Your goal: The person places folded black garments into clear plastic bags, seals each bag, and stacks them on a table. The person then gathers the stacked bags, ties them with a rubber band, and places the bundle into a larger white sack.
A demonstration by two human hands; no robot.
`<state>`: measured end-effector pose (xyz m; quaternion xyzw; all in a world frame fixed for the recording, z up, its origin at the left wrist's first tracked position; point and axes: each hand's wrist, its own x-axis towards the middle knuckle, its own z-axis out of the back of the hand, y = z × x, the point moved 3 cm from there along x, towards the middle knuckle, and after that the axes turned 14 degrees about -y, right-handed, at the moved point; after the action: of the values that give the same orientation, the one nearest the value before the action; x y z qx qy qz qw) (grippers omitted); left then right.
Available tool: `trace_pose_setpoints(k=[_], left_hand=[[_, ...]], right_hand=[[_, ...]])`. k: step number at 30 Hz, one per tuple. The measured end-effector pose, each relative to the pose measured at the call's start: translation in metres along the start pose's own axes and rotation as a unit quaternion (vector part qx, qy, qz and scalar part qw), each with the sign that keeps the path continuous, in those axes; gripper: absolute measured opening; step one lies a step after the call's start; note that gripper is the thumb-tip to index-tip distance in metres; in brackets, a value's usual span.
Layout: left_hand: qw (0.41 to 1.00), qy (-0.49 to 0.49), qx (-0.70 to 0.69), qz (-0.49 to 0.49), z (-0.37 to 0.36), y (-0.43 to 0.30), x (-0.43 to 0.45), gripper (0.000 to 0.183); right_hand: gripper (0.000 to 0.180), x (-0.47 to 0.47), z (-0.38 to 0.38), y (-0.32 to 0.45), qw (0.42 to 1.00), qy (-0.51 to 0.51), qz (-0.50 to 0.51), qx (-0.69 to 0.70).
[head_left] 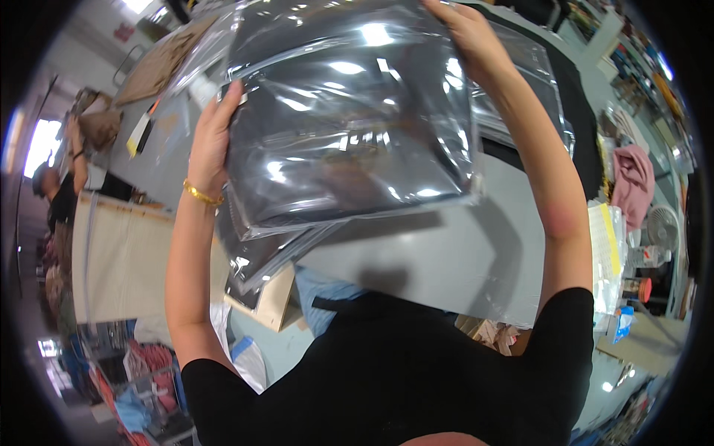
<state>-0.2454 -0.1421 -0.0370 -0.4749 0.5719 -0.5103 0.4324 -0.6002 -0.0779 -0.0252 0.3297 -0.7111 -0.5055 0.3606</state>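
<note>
A clear plastic bag (346,128) with something flat and black inside, apparently folded fabric, is held up over the grey table (413,251). My left hand (212,136) grips its left edge, thumb on top, and a gold-coloured bracelet circles that wrist. At the upper right edge, my right hand (471,39) has hold of the same bag; some of its fingers are hidden behind or cut off by the frame. Beneath the bag's lower left corner, another dark bagged item (262,251) sticks out. More clear-bagged dark items (535,67) lie beyond my right forearm.
Brown folded fabric (162,64) lies at the far left of the table. A person (61,189) stands left, beyond a pale board-sided surface (128,256). To the right are pink cloth (633,175), a small fan (664,227), a plastic bottle (650,256) and papers (605,251).
</note>
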Motion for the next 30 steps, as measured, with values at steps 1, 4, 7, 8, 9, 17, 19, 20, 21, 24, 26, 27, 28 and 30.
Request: trace_pose_setpoints(k=[1, 4, 7, 8, 9, 17, 19, 20, 21, 24, 26, 27, 28, 30], left_hand=[[0.998, -0.038, 0.038, -0.019, 0.030, -0.002, -0.008, 0.033], [0.986, -0.137, 0.097, -0.013, 0.110, 0.017, -0.024, 0.033], [0.965, -0.218, 0.144, 0.023, 0.172, 0.057, -0.030, 0.032], [0.960, -0.238, 0.145, 0.040, 0.185, 0.074, -0.031, 0.035], [0.950, -0.240, 0.192, 0.056, 0.196, 0.089, -0.029, 0.037], [0.935, -0.232, 0.267, 0.012, 0.237, 0.119, -0.023, 0.064], [0.796, -0.243, 0.535, -0.145, 0.227, 0.088, -0.020, 0.059], [0.633, -0.230, 0.661, -0.332, 0.205, 0.071, -0.016, 0.055], [0.677, -0.198, 0.602, -0.375, 0.180, 0.064, -0.009, 0.052], [0.836, -0.068, 0.429, -0.335, 0.074, 0.040, 0.027, 0.042], [0.890, 0.083, 0.324, -0.311, -0.033, 0.050, 0.053, 0.037], [0.924, 0.155, 0.272, -0.218, -0.091, 0.065, 0.070, 0.036], [0.945, 0.213, 0.221, -0.117, -0.147, 0.084, 0.080, 0.036], [0.933, 0.271, 0.236, 0.021, -0.236, 0.122, 0.093, 0.056]], right_hand=[[0.028, 0.005, -0.032, -0.015, 0.998, 0.012, 0.003, -0.058], [0.049, 0.016, -0.118, -0.081, 0.993, 0.055, -0.022, -0.103], [0.056, 0.011, -0.182, -0.156, 0.986, 0.096, -0.069, -0.120], [0.057, 0.007, -0.191, -0.176, 0.979, 0.095, -0.042, -0.174], [0.058, 0.005, -0.200, -0.195, 0.963, 0.063, -0.061, -0.254], [0.046, 0.023, 0.010, -0.088, 0.725, -0.128, 0.386, -0.556], [0.054, 0.032, 0.133, -0.044, 0.579, -0.270, 0.286, -0.714], [0.063, 0.033, 0.202, -0.036, 0.597, -0.295, 0.058, -0.743], [0.071, 0.028, 0.255, -0.034, 0.589, -0.316, -0.051, -0.742], [0.082, 0.011, 0.332, -0.064, 0.625, -0.300, -0.067, -0.718], [0.085, -0.002, 0.344, -0.085, 0.638, -0.322, -0.059, -0.697], [0.085, -0.008, 0.343, -0.089, 0.636, -0.332, -0.021, -0.696], [0.086, -0.013, 0.342, -0.091, 0.632, -0.323, -0.041, -0.704], [0.089, -0.016, 0.340, -0.085, 0.640, -0.280, -0.060, -0.713]])
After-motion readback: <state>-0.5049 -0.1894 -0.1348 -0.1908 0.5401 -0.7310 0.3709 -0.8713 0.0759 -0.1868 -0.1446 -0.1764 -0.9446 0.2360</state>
